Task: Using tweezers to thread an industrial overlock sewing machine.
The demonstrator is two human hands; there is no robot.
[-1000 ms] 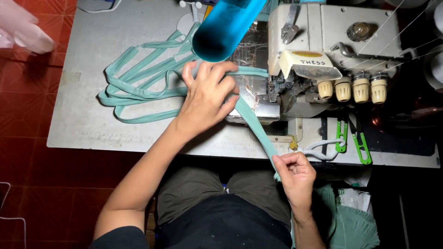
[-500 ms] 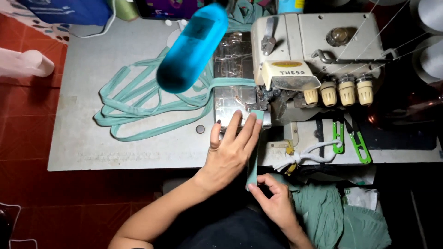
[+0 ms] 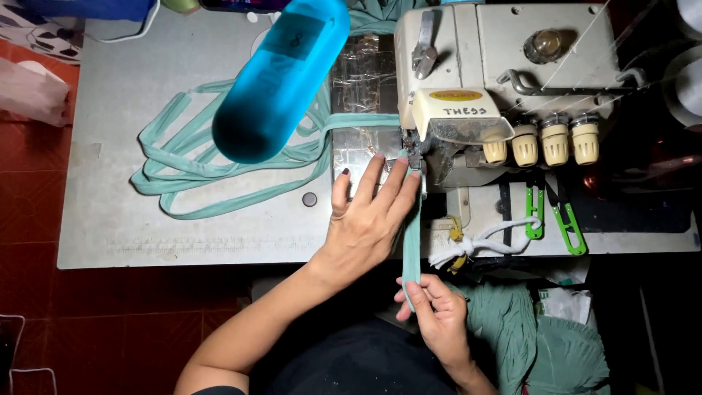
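Head view, left hand flat on teal strip, right hand pinching it

I count one cream overlock sewing machine with four round cream tension knobs in a row. Two green-handled thread snips lie beside it. One long teal fabric strip is heaped on the table, and one blue cylindrical lamp hangs above.
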